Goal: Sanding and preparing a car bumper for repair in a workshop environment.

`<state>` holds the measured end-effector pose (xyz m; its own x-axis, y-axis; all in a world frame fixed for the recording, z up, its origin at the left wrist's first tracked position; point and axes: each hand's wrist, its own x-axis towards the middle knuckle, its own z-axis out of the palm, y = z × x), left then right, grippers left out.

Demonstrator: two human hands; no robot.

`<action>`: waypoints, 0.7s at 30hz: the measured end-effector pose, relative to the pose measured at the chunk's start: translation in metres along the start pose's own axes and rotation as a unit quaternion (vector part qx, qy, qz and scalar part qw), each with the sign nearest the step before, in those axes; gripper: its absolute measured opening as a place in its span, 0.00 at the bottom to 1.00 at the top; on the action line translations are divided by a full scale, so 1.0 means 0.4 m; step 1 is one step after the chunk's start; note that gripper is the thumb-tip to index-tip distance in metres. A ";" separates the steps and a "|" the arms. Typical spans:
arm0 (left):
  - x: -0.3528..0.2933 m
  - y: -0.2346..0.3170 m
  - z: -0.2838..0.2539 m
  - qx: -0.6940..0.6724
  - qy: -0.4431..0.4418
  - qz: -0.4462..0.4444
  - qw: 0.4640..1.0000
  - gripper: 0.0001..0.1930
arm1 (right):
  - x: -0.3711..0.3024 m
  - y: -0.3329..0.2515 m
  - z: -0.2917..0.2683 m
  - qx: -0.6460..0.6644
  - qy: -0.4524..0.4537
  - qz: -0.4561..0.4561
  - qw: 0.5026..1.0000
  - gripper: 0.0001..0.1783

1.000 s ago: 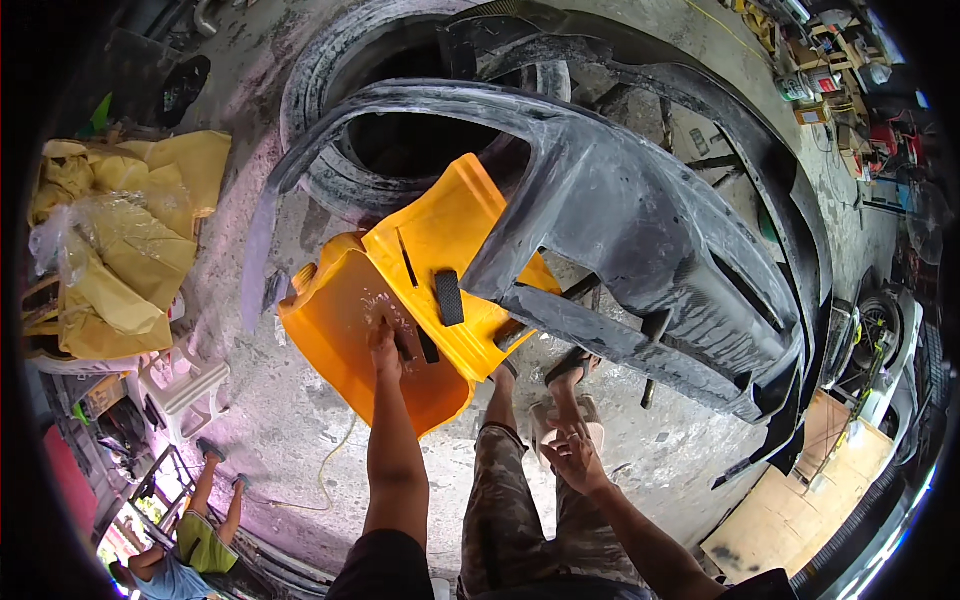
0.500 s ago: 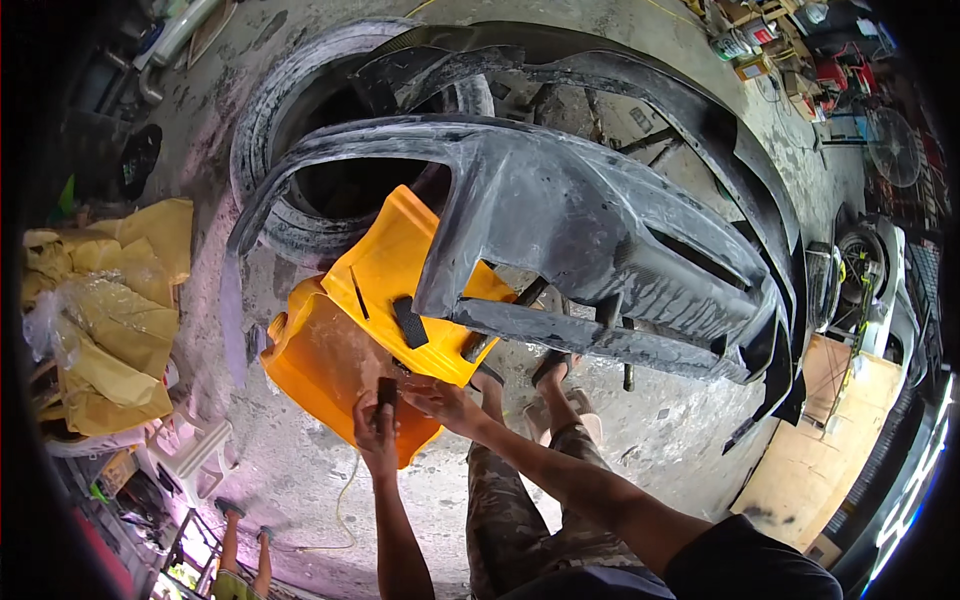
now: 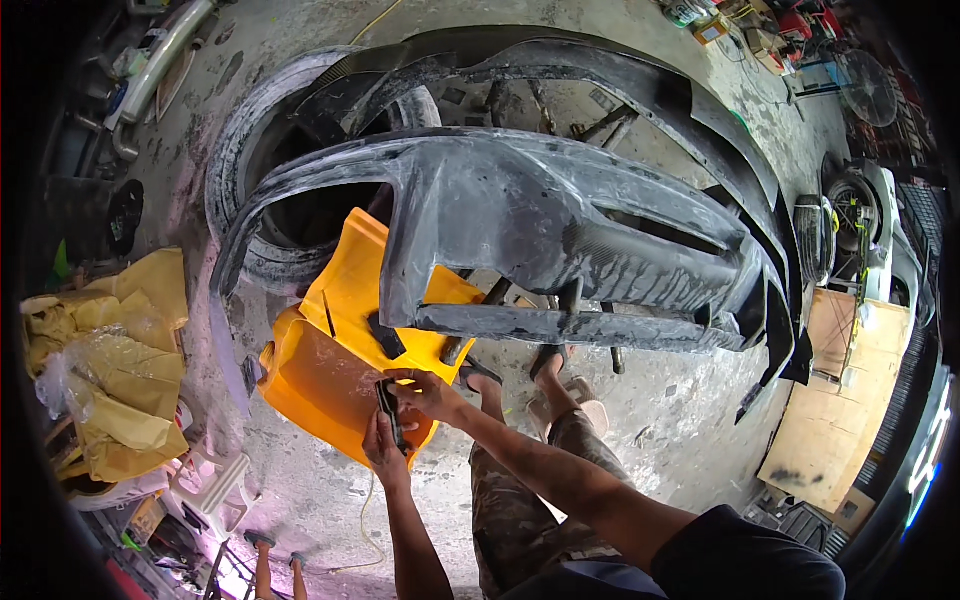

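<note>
Two bare hands over a yellow plastic container, landmark for all places below. The dark block [image 3: 391, 415], narrow and elongated, is held above the container's [image 3: 305, 385] lower right part. The left hand [image 3: 386, 445], near the container's lower edge, is closed on the block's lower end, so that most of its length extends beyond the grip, away from the wearer. The right hand [image 3: 425, 393], above the container's right side, has its fingers at the block's upper end; whether they clamp it or only touch it cannot be told. A second dark piece [image 3: 386, 337] lies on the container's upper section, apart from both hands. Beyond and to the right of the container extends a grey bumper [image 3: 500, 200]; behind it, a tire [image 3: 232, 150]; to its left, crumpled brown paper [image 3: 135, 395].
</note>
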<state>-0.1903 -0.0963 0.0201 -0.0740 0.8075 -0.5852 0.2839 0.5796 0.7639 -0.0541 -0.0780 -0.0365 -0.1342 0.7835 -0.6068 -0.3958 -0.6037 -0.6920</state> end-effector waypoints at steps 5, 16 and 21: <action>-0.014 0.056 0.070 -0.060 -0.084 -0.013 0.995 0.21 | -0.055 -0.016 -0.100 -0.016 0.050 -0.060 0.997 0.18; -0.042 0.093 0.188 -0.052 -0.134 -0.015 0.989 0.24 | -0.159 -0.154 -0.274 0.228 -0.026 -0.078 0.970 0.15; -0.050 0.136 0.254 -0.132 -0.184 -0.051 0.973 0.22 | -0.217 -0.200 -0.322 0.115 0.093 -0.052 0.988 0.12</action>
<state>-0.0760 -0.0920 0.0458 0.2718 0.6782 -0.6828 0.0351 0.7021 0.7113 0.1063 -0.1167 0.0213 0.0793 0.7864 -0.6126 -0.5974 -0.4545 -0.6607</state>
